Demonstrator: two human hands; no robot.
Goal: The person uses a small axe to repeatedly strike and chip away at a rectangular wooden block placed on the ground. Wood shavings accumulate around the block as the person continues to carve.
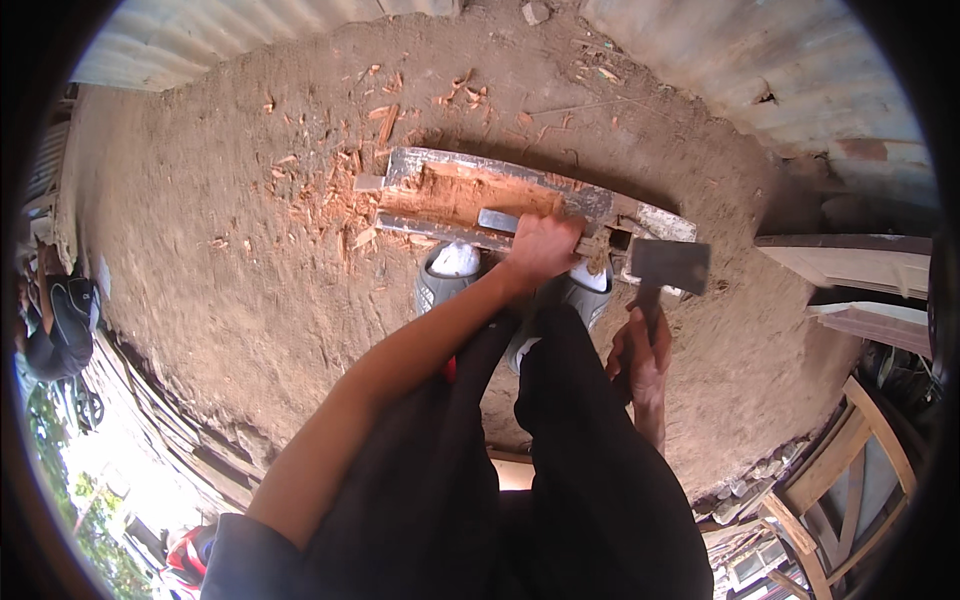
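Note:
My left hand (546, 246) is closed round a chisel, its flat metal blade (497, 219) pointing left over the hollowed part of a long, weathered wooden piece (430, 168). The hollow shows fresh reddish wood. My right hand (642, 352) grips the handle of a hammer, whose dark, blocky head (670, 266) is up by the right end of the wood, close to the chisel's handle end. Near that end, the piece has a square dark hole (620, 239). My shoes (447, 275) are against the near edge of the wood.
Reddish wood chips (345, 195) lie scattered on the dirt ground (200, 230), mostly left of and beyond the piece. Corrugated metal sheets (200, 45) border the far side. Wooden boards (850, 262) and a wooden frame (835, 465) stand at the right. A person (60, 320) sits far left.

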